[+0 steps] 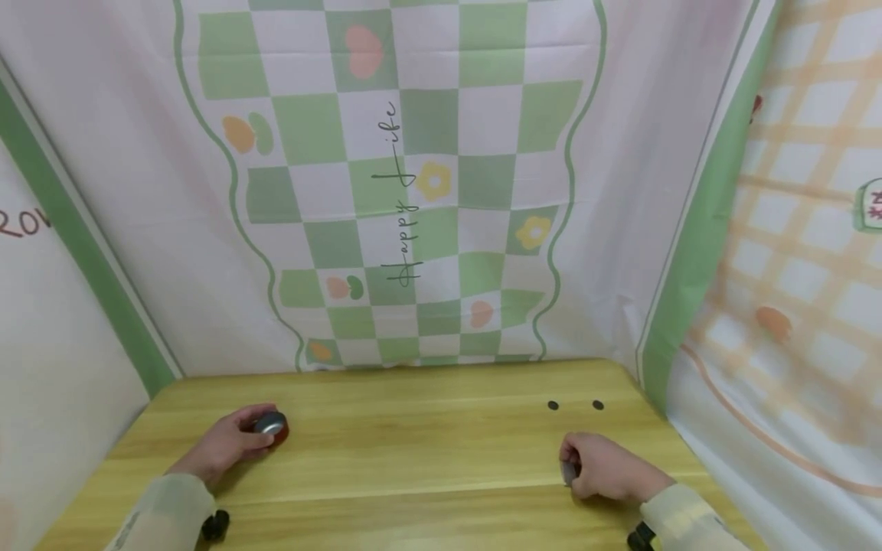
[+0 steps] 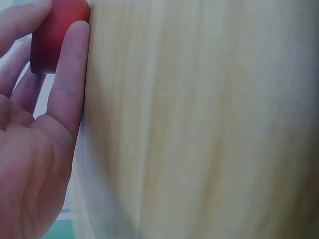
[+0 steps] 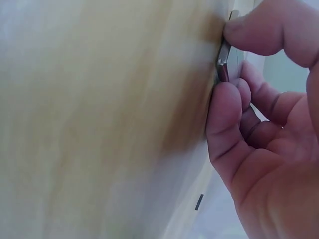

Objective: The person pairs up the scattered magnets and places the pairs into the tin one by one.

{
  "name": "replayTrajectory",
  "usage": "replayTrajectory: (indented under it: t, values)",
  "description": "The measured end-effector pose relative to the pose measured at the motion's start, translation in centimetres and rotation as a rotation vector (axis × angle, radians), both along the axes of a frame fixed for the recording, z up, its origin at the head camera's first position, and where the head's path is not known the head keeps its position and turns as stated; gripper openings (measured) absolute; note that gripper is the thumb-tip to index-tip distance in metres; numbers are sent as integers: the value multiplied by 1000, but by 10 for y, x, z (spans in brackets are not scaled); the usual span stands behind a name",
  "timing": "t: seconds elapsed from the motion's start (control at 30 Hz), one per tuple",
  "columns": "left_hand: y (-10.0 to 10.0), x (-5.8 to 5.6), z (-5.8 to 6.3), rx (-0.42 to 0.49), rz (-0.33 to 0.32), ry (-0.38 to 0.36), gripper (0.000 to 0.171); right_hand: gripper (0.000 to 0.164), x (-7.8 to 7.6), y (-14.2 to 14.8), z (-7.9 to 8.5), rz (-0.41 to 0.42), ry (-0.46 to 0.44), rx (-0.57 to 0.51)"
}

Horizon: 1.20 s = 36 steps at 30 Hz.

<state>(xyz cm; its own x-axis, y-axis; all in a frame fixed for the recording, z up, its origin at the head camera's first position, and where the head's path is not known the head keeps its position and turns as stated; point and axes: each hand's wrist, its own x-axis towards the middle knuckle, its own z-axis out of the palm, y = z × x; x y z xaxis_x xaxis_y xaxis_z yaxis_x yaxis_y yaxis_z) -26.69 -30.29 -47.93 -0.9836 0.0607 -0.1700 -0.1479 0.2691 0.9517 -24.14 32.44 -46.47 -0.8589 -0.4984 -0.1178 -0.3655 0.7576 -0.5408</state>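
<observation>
right hand [image 1: 608, 466] pinching metallic piece [image 3: 232, 63], left hand [image 1: 226, 445] gripping red disc [image 2: 56, 41]

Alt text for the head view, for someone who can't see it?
A person's left hand grips a round red object with a dark, silvery top on a yellowish wooden table; the right hand pinches a small flat grey piece. Two small black discs lie beyond the right hand. Behind hangs a green-and-white checked cloth.
</observation>
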Motion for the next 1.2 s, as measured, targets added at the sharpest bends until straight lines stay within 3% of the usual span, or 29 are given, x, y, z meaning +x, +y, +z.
replayTrajectory:
  t: [0.3,0.83,0.97,1.1,1.2]
  values:
    - [1,1,2,13,2,-1,72,39,2,3,-3,1,16,-27]
    - [2,0,2,15,10,-19,73,26,3,9,0,52,-33,-158]
    - [2,0,2,21,14,-18,73,29,6,13,-4,26,-118,-291]
    - [2,1,2,25,17,-15,73,38,9,18,-7,-67,-246,-474]
    - [2,1,1,28,18,-10,72,42,11,20,-9,-144,-288,-549]
